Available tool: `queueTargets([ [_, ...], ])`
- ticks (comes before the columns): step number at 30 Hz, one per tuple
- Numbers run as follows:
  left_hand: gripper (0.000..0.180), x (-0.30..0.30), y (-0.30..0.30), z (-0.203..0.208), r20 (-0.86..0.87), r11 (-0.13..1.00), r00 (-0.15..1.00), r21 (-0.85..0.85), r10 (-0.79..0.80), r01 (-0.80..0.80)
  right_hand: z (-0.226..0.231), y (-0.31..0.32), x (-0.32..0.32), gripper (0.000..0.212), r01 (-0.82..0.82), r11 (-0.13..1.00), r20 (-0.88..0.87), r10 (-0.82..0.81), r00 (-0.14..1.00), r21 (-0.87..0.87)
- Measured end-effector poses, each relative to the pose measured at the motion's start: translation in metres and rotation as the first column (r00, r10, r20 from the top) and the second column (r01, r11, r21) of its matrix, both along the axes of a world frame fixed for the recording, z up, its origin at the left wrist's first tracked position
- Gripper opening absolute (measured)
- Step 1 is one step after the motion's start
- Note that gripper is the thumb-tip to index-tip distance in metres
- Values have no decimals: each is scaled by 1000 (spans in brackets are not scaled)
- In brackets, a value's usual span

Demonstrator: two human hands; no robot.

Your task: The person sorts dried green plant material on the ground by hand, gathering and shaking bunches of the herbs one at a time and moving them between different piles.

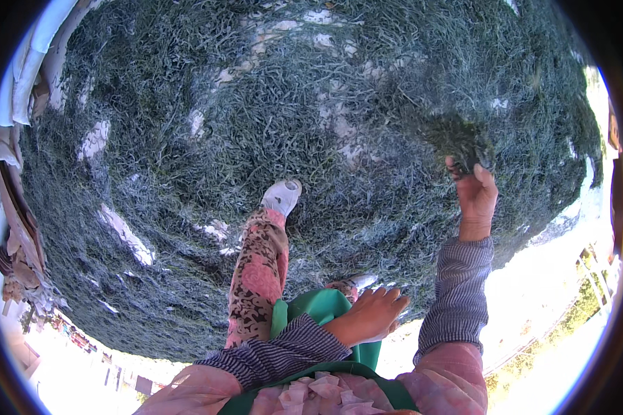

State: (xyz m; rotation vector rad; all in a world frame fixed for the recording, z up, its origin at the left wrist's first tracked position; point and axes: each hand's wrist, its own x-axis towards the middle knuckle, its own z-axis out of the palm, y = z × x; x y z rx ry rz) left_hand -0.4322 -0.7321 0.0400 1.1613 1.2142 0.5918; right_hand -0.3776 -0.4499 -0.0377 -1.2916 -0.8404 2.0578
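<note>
My right hand reaches out to the right, its fingers and thumb closed round a dark green clump of stringy plant strands. The clump looks wetter and darker than the layer behind it, and blurs into it at its edge. My left hand is held across in front of my body, back upward, beside a green cloth at my waist. Its fingers are slightly bent and apart, with nothing visible in them; the palm is hidden. Under me spreads a wide layer of green, seaweed-like strands.
My foot in a pale shoe stands on the strands, below a pink patterned trouser leg. Another shoe shows near my left hand. Pale ground shows through gaps. Whitish pipes or rolled sheeting line the left edge.
</note>
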Motion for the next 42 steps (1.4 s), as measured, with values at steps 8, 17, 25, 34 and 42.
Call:
queueTargets([
  [8, 49, -16, 11, 5, 56, 1000, 998, -11, 5, -4, 23, 2, -8, 65, -31, 989, -66, 22, 998, -143],
  [17, 51, -40, 10, -3, 116, 998, 993, -53, 22, -16, -19, 78, -158, 39, -126, 927, 369, -14, 929, 354],
  [25, 44, -58, 2, -4, 96, 990, 986, 5, -139, 140, -134, -80, -306, 81, -956, 293, 899, 420, 126, -3],
  [34, 41, -60, -8, 1, 132, 994, 985, -12, -107, 110, -160, -95, -298, 26, -928, 308, 481, 859, 176, -211],
  [42, 38, -57, -3, -2, 139, 995, 985, 2, -102, 103, -163, -48, -231, 76, -456, 842, 651, 521, 552, -287],
])
